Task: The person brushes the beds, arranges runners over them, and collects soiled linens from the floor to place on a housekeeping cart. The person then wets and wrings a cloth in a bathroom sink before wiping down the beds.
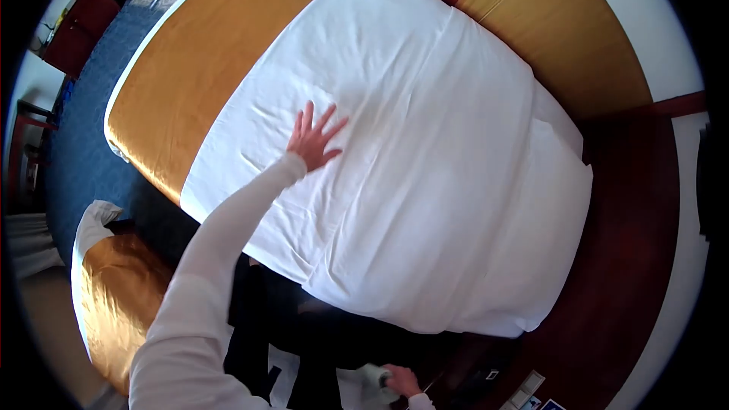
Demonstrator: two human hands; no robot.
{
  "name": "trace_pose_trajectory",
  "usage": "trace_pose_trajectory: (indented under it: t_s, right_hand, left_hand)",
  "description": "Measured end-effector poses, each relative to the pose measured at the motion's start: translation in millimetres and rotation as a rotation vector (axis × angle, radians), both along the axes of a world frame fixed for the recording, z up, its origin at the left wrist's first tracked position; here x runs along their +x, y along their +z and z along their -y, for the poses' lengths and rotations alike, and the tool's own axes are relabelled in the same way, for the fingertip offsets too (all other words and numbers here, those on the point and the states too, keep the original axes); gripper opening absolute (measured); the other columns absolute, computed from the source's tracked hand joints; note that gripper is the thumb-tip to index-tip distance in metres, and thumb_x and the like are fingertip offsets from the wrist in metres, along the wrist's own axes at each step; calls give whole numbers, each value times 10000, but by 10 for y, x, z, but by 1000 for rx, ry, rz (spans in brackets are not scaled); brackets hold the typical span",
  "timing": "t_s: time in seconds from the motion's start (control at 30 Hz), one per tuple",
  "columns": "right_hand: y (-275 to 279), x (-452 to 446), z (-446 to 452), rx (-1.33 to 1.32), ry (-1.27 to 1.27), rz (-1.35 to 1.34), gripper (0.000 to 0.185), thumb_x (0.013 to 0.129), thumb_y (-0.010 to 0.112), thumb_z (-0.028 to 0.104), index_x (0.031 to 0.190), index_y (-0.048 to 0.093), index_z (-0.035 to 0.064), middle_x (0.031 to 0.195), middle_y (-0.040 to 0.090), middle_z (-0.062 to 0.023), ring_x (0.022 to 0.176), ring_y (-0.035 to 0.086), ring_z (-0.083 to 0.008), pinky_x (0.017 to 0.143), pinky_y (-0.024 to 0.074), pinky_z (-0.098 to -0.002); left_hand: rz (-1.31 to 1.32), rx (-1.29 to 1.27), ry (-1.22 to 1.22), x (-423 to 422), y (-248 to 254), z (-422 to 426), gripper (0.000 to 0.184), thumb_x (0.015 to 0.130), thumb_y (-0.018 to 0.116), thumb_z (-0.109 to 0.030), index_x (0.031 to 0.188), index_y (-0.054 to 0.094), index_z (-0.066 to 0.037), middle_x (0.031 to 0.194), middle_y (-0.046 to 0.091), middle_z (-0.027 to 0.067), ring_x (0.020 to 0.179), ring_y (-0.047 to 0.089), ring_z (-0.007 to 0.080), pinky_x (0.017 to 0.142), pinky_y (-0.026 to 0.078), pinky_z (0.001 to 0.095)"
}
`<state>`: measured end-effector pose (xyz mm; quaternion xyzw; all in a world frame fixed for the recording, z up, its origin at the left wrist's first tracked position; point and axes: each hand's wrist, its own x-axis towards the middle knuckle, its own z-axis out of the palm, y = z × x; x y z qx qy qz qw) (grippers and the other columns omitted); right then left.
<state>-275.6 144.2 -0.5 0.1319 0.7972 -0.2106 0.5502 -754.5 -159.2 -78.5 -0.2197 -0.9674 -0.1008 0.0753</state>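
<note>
My left hand [315,139] is open, with fingers spread over the white sheet [440,167] of a large bed. It appears to lie palm down on the sheet, where small creases run around it. Low in the view, my right hand [403,381] is closed beside my legs. A pale greenish-white bundle, perhaps a cloth [375,376], is at its fingers; its exact kind is blurred. Across the foot of the bed lies a gold bed runner [220,38], left of the sheet. Long folds cross the sheet, and its right edge is loose and bunched.
A wooden headboard [562,30] rises at the upper right, with dark red panelling [626,235] below it. Another gold cover [121,288] with a white edge is at the lower left. Blue carpet [83,137] and a red cabinet [80,26] are on the left.
</note>
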Motion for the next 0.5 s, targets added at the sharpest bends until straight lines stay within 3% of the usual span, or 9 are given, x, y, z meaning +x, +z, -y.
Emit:
trace_pose_trajectory:
  t_s: [0.07,0.13,0.2,0.27,0.37,0.5]
  right_hand:
    - [244,-431,317,-160,-15,90,381,670,561,218,1046,598,267,939,626,-117,880,587,-331,782,471,-395]
    - [513,-1093,649,-255,-41,-59,361,677,575,191,1036,610,209,937,629,-120,893,587,-319,785,471,-368]
    - [669,-1913,874,-334,108,-662,399,661,554,155,1056,602,185,934,625,-114,842,601,-297,748,484,-375]
    - [889,-2922,1063,-168,113,-841,429,643,545,86,1065,596,138,1002,613,-115,897,588,-291,778,478,-363]
    - [566,-4482,1027,-195,185,-1175,509,643,501,-36,1133,538,96,1132,552,-126,1045,515,-298,884,420,-351]
    - [-75,-6113,1195,-29,76,-1339,427,687,486,-30,1097,557,69,1099,557,-127,988,522,-322,838,428,-372]
  left_hand:
    - [179,-115,229,-351,-28,54,699,744,515,-578,1343,289,-297,1427,188,54,1266,135,458,976,163,631]
    - [316,-136,270,-361,-163,239,740,725,492,-631,1350,272,-302,1441,153,52,1282,89,452,969,113,655]
    - [168,-52,217,-2,-353,566,789,693,522,-643,1355,262,-301,1451,120,47,1291,62,451,974,93,653]
    - [253,-60,192,531,-296,890,821,670,543,-648,1357,259,-300,1455,105,49,1295,51,450,964,100,664]
    - [389,-84,257,1327,-172,1271,841,649,581,-624,1351,277,-276,1450,111,84,1289,44,468,946,102,682]
    - [442,-57,278,1782,-130,1498,822,648,600,-600,1323,314,-227,1430,140,143,1267,30,518,925,93,703]
